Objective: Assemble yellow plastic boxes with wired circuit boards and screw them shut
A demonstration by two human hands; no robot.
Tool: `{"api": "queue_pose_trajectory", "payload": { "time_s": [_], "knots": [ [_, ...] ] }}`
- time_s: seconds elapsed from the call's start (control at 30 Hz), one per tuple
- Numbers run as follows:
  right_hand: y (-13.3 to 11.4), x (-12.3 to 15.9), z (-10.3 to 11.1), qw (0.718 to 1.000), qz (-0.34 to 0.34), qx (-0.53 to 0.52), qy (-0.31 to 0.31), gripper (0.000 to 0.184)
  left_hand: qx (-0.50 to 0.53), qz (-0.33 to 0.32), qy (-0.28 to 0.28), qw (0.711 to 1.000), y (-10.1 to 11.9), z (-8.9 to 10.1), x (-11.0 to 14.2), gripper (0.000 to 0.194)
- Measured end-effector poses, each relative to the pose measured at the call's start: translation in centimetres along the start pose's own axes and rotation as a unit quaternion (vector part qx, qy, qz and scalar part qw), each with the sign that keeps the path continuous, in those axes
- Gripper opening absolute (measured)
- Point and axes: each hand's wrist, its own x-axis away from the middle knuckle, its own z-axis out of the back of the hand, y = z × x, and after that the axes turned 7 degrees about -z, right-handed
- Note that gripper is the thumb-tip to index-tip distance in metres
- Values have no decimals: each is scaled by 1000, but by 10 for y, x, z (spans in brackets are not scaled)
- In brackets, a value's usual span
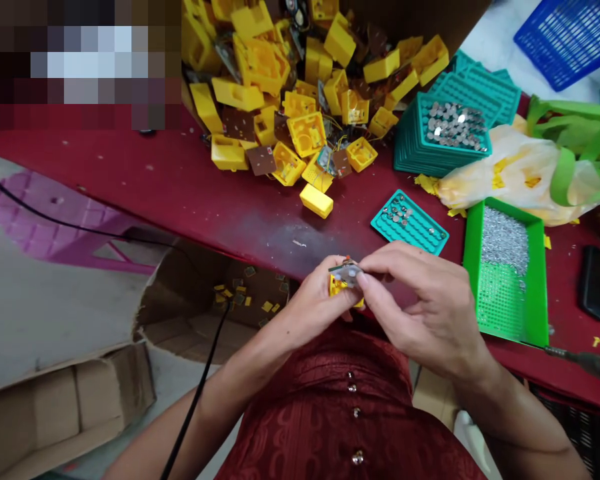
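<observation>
From the head camera, a small yellow plastic case (341,291) sits in the person's left hand (316,300), whose fingers (325,270) curl around it. A small circuit board (344,268) lies on the case. The right hand (420,300) reaches in, its thumb and forefinger pinching a grey disc (351,273) against the board.

The case is held just past the edge of the red table (205,200). Beyond the case are a loose yellow box (317,201) and a heap of yellow cases (280,100). To its right are a teal tray (409,222) and a green tray of silver bits (505,280). Below and left, a cardboard box (195,293) holds small yellow pieces.
</observation>
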Motion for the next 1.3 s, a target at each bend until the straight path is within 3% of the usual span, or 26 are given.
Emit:
{"api": "queue_pose_trajectory", "payload": {
  "time_s": [0.1,0.23,0.4,0.63,0.87,1.0,1.17,1.3],
  "knots": [
    [1,7,3,1000,-3,-2,15,8,14,17,-6,1000,3,-2,4,20],
    [9,22,5,1000,-4,-28,14,10,77,49,-44,995,5,4,11,27],
    [17,38,8,998,24,-32,-38,15,140,75,-119,980,6,14,14,28],
    [7,38,15,989,54,80,-109,15,205,113,-147,961,9,15,13,45],
    [7,37,20,969,54,143,-196,15,130,120,-106,978,9,7,13,24],
    [15,33,19,979,35,123,-161,16,142,118,-65,981,9,5,9,31],
    [21,27,18,977,23,130,-168,20,215,147,-61,964,6,6,9,38],
    [22,24,19,974,15,141,-179,18,175,113,-54,976,3,4,11,46]
  ]
}}
